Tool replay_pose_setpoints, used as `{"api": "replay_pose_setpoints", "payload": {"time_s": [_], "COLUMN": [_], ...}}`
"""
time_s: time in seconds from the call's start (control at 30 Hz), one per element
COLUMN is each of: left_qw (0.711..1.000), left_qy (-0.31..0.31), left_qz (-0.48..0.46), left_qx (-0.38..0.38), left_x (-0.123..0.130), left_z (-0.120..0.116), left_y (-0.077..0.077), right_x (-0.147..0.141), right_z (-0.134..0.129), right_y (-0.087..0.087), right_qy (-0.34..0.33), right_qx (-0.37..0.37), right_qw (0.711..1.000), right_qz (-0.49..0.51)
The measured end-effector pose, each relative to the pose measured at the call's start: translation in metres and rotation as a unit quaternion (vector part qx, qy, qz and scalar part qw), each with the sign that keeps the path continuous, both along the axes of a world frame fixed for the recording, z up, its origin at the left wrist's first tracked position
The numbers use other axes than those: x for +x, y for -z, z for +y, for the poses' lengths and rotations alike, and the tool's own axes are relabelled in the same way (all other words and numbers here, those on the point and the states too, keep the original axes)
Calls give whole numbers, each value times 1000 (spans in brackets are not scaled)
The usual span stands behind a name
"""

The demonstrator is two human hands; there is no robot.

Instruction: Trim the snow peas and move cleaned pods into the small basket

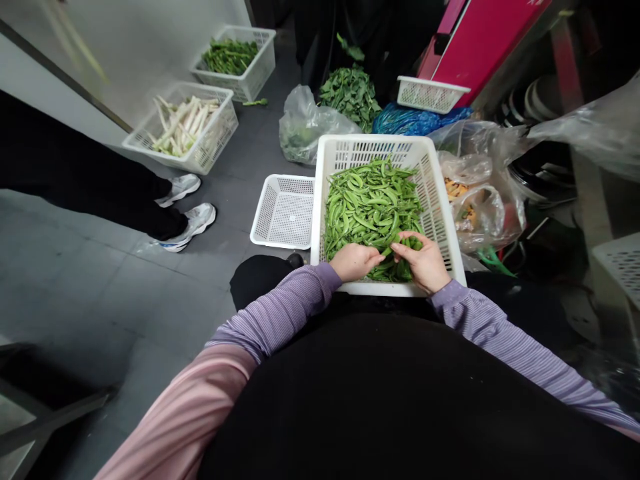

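A white plastic mesh basket [373, 143] rests on my lap, heaped with green pea pods [373, 207]. My left hand [356, 262] is at the basket's near edge, its fingertips on a pod. Over the pile, my right hand [419, 261] pinches what looks like the same pod [393, 248]. Both purple-striped sleeves reach in from below. The pods under my hands are partly hidden.
A small white basket [283, 212] lies on the grey floor at left. Farther off are baskets of white stalks [183, 127] and greens [233, 60], a leafy heap [350, 93] and plastic bags [480, 200]. A co-worker's legs in white sneakers [187, 223] stand at left.
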State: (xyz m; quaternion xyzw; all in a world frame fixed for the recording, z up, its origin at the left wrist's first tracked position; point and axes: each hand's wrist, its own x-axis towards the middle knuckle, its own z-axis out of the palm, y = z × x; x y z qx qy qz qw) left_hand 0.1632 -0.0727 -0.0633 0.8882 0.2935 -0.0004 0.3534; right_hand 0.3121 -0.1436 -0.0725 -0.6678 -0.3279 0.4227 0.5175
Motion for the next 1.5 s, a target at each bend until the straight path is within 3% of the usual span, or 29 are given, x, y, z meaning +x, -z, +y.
{"api": "replay_pose_setpoints", "payload": {"time_s": [0.13,0.3,0.37,0.43,0.47,0.53,0.6,0.63,0.67,0.7,0.73,0.8,0.87,0.93,1.0,1.07,1.13,1.2,1.27,1.3,1.37,1.43,1.47,1.5], "left_qw": [995,994,996,996,995,991,986,985,986,988,991,997,997,997,999,986,966,958,953,951,949,953,955,957], "left_qy": [14,22,24,39,51,80,100,102,97,84,63,3,-55,-62,-9,56,91,107,113,109,92,71,61,54], "left_qz": [32,39,30,41,55,88,109,110,105,93,73,16,-42,-49,30,157,242,266,277,287,300,295,289,283], "left_qx": [89,100,84,68,64,68,81,87,90,91,88,69,36,2,-14,-14,-16,-30,-42,-42,-30,-12,-5,-2], "left_x": [1,1,0,-1,-1,-2,-3,-3,-4,-4,-5,-7,-8,-8,-7,-5,-3,-1,1,3,4,5,5,5], "left_z": [-7,-8,-5,-1,1,4,6,6,6,6,6,7,8,9,8,5,3,1,2,3,5,7,9,10], "left_y": [-1,2,3,4,4,3,2,1,0,-1,-2,-5,-6,-4,2,10,18,22,24,24,23,23,23,23], "right_x": [-3,0,5,10,12,12,8,5,3,1,0,-2,-1,6,21,41,59,64,52,41,15,-8,-16,-21], "right_z": [-1,-2,-3,-6,-6,-5,1,6,11,16,20,24,24,22,21,22,24,25,26,26,28,30,31,32], "right_y": [-1,8,10,6,1,-11,-23,-27,-30,-30,-29,-22,-13,-4,3,6,7,9,15,20,33,45,50,53], "right_qy": [25,22,5,-10,-41,-176,-351,-412,-442,-445,-429,-370,-292,-199,-106,-45,-36,-100,-227,-302,-438,-522,-543,-552], "right_qx": [16,11,2,11,24,50,42,25,6,-12,-26,-45,-58,-51,-16,20,24,-12,-68,-89,-105,-106,-109,-114], "right_qw": [999,998,1000,982,957,874,773,733,712,715,740,832,925,977,993,995,996,995,960,917,785,660,621,601], "right_qz": [36,64,-11,-186,-287,-451,-527,-540,-545,-540,-518,-411,-235,-60,50,91,82,9,-148,-246,-425,-530,-554,-566]}}
